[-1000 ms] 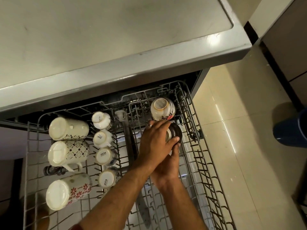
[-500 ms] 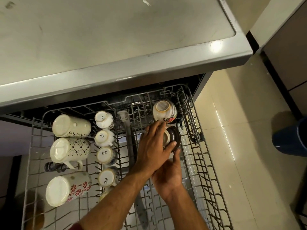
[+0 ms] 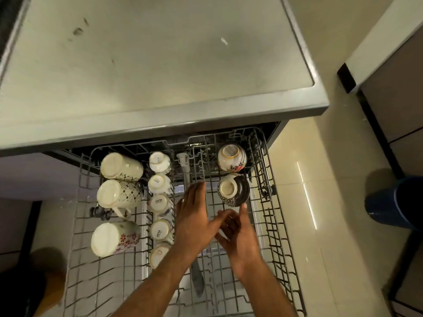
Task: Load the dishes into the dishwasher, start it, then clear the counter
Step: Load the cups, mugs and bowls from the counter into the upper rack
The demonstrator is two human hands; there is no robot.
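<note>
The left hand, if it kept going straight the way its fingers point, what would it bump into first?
Probably the grey spray tube in the rack: the left hand points just beside it. Depth is unclear, so it might pass over.

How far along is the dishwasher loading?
Done: mugs, small cups and two bowls sit upturned in the pulled-out rack. In hand: nothing; both hands hover open near the dark bowl. Left: close, start, clear counter.

Dim, warm indoor light; bright glare streak on the floor (image 3: 306,195) tiles at right. Hands (image 3: 194,216) slightly motion-blurred, rack sharp. Wide-angle bending at edges; dark shadow in lower left corner.
</note>
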